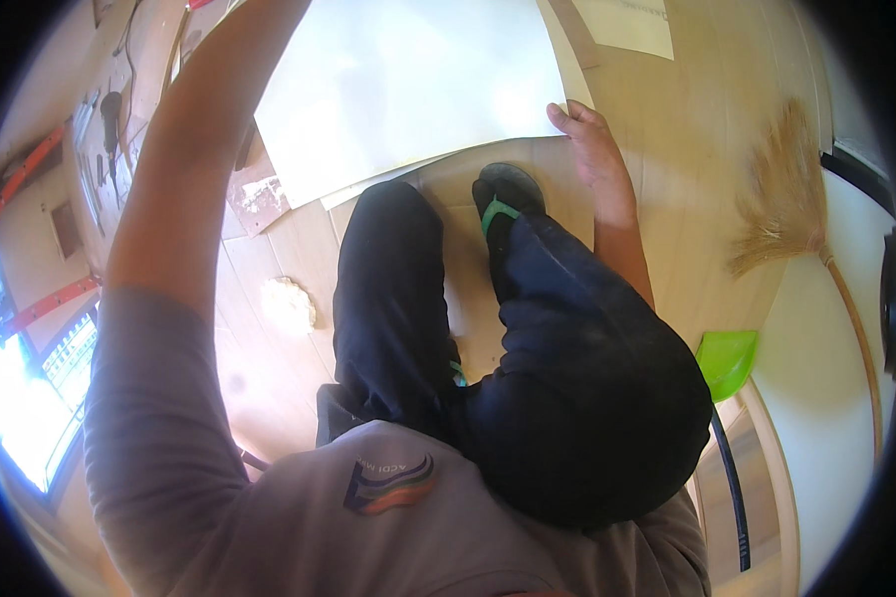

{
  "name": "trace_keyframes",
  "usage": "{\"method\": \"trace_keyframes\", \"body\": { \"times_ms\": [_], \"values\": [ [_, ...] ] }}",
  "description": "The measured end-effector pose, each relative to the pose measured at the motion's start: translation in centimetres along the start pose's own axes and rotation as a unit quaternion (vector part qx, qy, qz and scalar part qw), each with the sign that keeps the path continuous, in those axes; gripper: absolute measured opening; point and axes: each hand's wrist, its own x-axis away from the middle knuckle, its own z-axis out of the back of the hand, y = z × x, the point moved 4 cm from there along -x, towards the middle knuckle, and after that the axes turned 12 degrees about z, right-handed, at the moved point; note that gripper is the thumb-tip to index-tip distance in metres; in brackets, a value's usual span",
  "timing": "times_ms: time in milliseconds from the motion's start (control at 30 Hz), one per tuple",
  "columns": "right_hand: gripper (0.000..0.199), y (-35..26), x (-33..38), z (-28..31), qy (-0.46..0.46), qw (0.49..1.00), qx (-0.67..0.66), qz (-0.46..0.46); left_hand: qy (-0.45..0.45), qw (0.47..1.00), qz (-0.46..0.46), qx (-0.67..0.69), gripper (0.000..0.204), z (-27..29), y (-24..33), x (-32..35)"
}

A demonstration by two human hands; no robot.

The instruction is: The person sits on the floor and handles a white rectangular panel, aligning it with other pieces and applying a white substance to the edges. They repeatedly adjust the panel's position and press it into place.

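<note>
A large white sheet (408,90) spreads across the top of the view, its near edge just beyond my knees. Its right corner is pinched by my right hand (592,139), with the thumb on top and the fingers curled beneath. Up along the sheet's left side reaches my left forearm, but the hand itself lies past the upper edge of the picture. Beneath the sheet's near edge another pale layer shows. A brown piece with white patches (261,199) sticks out under its left corner.
To the right are a straw broom (782,194) and a green dustpan (729,363). Hand tools (111,119) lie on the far left floor, with bright screens (20,398) nearer. A crumpled whitish clump (291,305) sits left of my knee. Another pale sheet (632,25) is at top right.
</note>
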Motion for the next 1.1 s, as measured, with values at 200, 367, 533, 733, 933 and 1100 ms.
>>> {"method": "trace_keyframes", "body": {
  "times_ms": [200, 367, 533, 733, 933, 1100],
  "values": [
    [0.045, -0.2, 0.8, 0.7, -0.042, 0.998, 0.033, 0.029, 0.119, 0.847, -0.398, -0.331, 0.06, -5.0, 9.7, 2.7],
    [0.039, 0.3, 0.9, 0.5, -0.025, 0.999, 0.011, 0.02, -0.305, 0.69, -0.35, -0.554, 0.056, -19.0, 12.6, 9.1],
    [0.036, 1.1, 0.8, 1.2, -0.026, 0.999, 0.034, -0.014, -0.394, 0.733, -0.171, -0.528, 0.029, -22.5, 7.4, 1.3],
    [0.038, -2.0, 0.8, 0.9, 0.054, 0.998, -0.026, 0.0, -0.294, 0.706, -0.379, -0.521, 0.016, -18.8, 8.6, 5.7],
    [0.016, -0.8, -5.0, 3.4, -0.026, 0.951, 0.272, 0.148, -0.237, 0.739, -0.45, -0.441, 0.012, -16.8, 10.1, 6.7],
    [0.015, 2.6, -7.4, 5.6, -0.02, 0.973, 0.228, 0.019, -0.228, 0.661, -0.482, -0.528, 0.012, -17.4, 10.4, 8.4]
  ]
}}
